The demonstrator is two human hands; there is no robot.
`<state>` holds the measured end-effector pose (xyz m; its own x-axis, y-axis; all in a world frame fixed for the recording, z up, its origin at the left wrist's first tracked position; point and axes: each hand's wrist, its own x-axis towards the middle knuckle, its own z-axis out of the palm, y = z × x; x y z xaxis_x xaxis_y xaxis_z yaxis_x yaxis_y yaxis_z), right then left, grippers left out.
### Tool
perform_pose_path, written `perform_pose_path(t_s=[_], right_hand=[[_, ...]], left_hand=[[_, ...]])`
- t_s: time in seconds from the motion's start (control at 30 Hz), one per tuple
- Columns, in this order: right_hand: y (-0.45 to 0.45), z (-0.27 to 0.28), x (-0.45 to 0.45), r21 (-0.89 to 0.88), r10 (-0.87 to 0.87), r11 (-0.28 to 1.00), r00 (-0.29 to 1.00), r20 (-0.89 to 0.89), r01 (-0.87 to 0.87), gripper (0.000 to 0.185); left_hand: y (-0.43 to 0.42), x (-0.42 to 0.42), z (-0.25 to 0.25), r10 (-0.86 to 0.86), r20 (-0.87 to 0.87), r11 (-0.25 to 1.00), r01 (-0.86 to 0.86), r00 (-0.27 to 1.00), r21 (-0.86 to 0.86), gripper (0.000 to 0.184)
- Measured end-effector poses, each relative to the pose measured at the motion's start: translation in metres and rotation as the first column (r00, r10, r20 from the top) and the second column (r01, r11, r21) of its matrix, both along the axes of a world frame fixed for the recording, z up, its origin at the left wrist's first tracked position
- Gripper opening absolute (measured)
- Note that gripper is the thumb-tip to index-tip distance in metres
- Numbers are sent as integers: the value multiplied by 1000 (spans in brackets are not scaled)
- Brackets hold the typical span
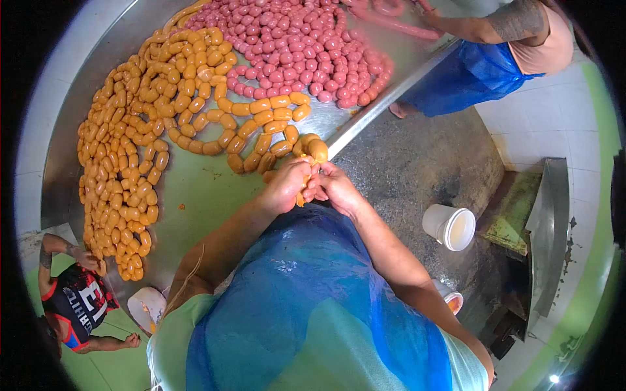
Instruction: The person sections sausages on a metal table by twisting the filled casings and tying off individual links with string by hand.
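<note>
Close together in front of my blue apron, both hands grip the end of an orange sausage string [317, 150] at the table's edge. My left hand [288, 184] is closed around it, with a bit of orange casing poking out below the fingers. The fingers of my right hand [337, 188] pinch at the same spot, partly hidden behind the left. From there the linked orange sausages [264, 118] loop back over the metal table [195, 221] to a large heap [124, 163] on the left.
Pink round sausage links [293, 52] are piled at the back. At the upper right a person in a blue apron [469, 72] handles a long pink sausage; another person [78, 293] is at lower left. White buckets [440, 221] stand on the wet floor.
</note>
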<state>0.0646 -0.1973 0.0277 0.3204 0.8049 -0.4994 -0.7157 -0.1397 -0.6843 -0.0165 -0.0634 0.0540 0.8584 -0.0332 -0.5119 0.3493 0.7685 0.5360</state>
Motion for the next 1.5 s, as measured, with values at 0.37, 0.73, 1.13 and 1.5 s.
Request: perform_pose_path(t_s=[0.37,0.73,1.13,1.5], right_hand=[[-15,-17,9,43,172,984,985,28,-173,25],[-2,-3,0,261,-118,946,954,-276,193,15],[-17,12,-6,-160,-324,895,852,411,417,15],[-26,45,1,-577,526,786,249,813,224,21]], left_hand=[[8,-13,-5,-59,62,986,68,996,-150,10],[-10,-18,1,125,138,964,-88,982,-250,3],[-13,-13,-10,68,93,997,-71,993,37,6],[9,-6,-10,120,37,991,-122,992,47,5]])
